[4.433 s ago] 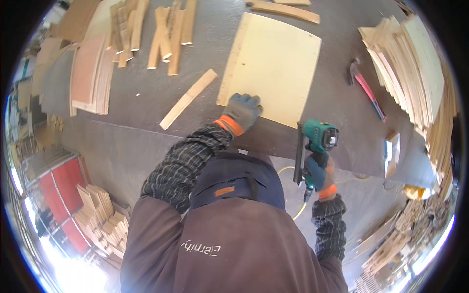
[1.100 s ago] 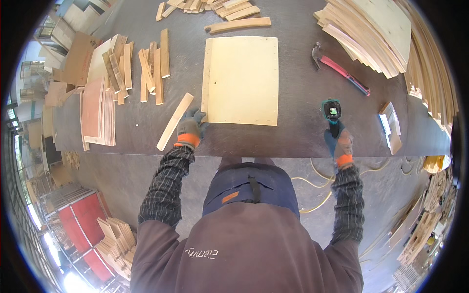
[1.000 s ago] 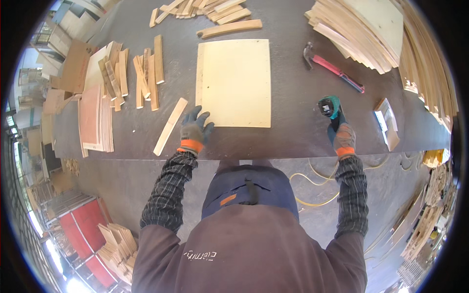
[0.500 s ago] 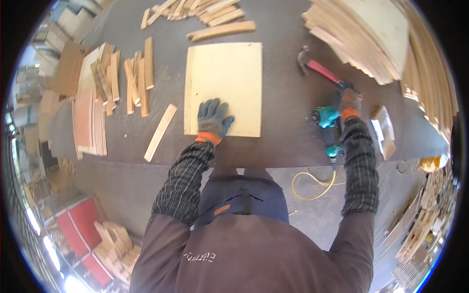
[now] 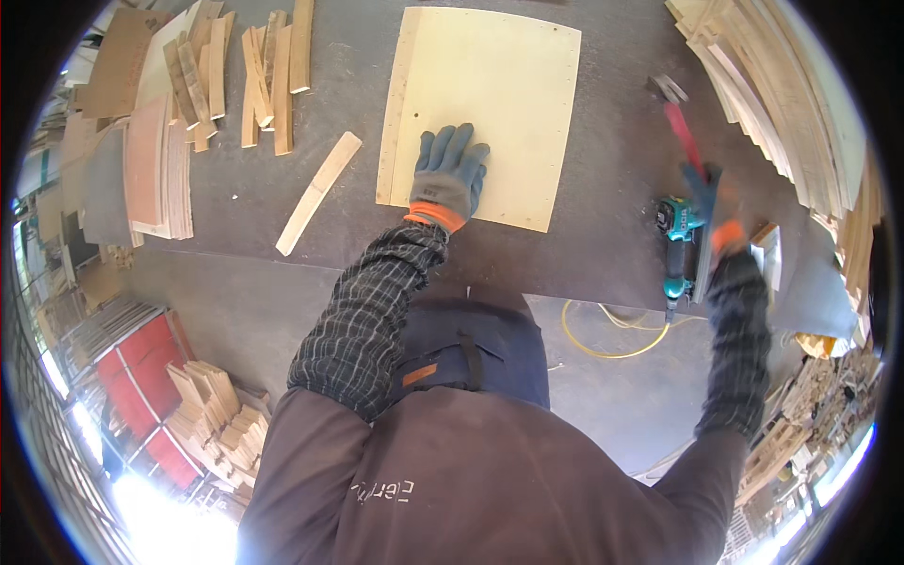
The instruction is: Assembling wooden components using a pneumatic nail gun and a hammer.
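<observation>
Left hand (image 5: 446, 181): your fingers spread on plywood panel (image 5: 516, 113)
Right hand (image 5: 721, 205): blurred, can't tell your grip; claw hammer (image 5: 682, 134) partly hidden

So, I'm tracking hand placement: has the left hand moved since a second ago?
Yes: the left hand has moved right, away from the lone wooden strip and further onto the pale panel.

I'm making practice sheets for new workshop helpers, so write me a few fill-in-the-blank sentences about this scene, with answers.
1. The left hand lies on the pale panel; its glove cuff is coloured ____.
2. The right hand is at the red handle of a ____.
3. The hose from the teal nail gun is coloured ____.

Missing words: orange; hammer; yellow.
</observation>
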The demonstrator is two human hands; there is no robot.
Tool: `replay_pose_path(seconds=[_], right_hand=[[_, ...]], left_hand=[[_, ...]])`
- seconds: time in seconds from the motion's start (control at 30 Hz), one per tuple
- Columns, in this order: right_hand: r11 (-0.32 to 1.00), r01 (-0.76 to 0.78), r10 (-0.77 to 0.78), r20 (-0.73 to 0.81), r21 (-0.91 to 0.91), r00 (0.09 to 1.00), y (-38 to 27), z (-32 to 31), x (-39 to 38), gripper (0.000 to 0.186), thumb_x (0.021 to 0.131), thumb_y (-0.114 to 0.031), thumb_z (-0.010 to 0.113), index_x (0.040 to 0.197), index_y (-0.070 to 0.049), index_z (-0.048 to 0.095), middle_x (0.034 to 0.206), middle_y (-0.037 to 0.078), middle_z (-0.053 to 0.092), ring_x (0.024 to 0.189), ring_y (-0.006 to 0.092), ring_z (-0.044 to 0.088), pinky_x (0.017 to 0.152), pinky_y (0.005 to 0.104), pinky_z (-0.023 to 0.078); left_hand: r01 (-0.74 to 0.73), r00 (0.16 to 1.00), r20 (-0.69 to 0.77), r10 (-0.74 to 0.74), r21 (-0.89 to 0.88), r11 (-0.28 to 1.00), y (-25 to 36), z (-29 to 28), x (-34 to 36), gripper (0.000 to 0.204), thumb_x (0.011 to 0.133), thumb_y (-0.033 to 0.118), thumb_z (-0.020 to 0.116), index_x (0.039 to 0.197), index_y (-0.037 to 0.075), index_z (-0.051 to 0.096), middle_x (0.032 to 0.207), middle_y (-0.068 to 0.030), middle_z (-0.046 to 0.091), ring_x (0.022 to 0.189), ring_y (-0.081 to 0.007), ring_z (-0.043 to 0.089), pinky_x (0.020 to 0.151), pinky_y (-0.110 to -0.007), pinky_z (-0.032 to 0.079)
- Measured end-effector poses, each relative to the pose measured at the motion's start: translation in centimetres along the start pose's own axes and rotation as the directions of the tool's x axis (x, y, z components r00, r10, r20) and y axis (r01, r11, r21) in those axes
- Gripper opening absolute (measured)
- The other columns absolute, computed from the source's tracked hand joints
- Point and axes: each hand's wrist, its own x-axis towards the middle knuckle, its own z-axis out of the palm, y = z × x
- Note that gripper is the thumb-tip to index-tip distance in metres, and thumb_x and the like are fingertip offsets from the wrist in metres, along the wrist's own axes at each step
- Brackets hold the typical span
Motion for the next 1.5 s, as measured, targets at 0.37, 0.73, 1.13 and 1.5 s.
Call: replay_pose_path(seconds=[0.37,0.73,1.13,1.5], right_hand=[[0.978,0.114,-0.097,-0.102,0.174,0.990,-7.1,19.1,-28.7,0.029,0.106,-0.026,0.064,0.118,0.000,0.067,0.091,0.023,0.071,0.079,0.0379,0.070,0.067,0.0498,0.051],[0.996,0.049,-0.040,-0.126,0.072,0.991,-7.9,21.1,-28.4,0.023,0.104,-0.022,0.066,0.112,-0.001,0.070,0.087,0.022,0.071,0.075,0.0366,0.069,0.064,0.0449,0.051],[0.986,-0.018,0.047,-0.172,0.164,0.984,-6.5,24.5,-28.2,0.030,0.107,-0.034,0.062,0.108,-0.004,0.069,0.079,0.016,0.069,0.071,0.0278,0.068,0.063,0.0441,0.050],[0.870,0.481,-0.310,-0.641,0.105,0.702,-14.0,21.4,-28.4,0.025,0.104,-0.022,0.060,0.118,-0.001,0.065,0.090,0.012,0.071,0.074,0.0283,0.065,0.069,0.0478,0.053]], left_hand=[[0.005,0.999,-0.044,-0.008,-0.060,0.998,-0.7,0.2,-0.1,0.031,0.093,0.015,0.068,0.124,0.015,0.066,0.149,-0.0180,0.057,0.136,-0.0433,0.053,0.117,-0.062,0.040],[0.008,0.999,-0.030,-0.011,-0.097,0.995,-0.2,-0.2,0.2,0.031,0.094,0.016,0.065,0.125,0.012,0.066,0.150,-0.0179,0.056,0.140,-0.0420,0.050,0.121,-0.060,0.035],[0.011,1.000,-0.010,-0.012,-0.112,0.994,-0.3,-0.5,0.2,0.031,0.096,0.014,0.064,0.126,0.013,0.066,0.151,-0.0194,0.056,0.140,-0.0433,0.050,0.122,-0.062,0.034],[0.005,0.998,-0.062,-0.014,-0.132,0.991,-1.5,0.2,-0.4,0.035,0.093,0.010,0.064,0.127,0.013,0.069,0.148,-0.0166,0.059,0.139,-0.0419,0.052,0.121,-0.059,0.037]])
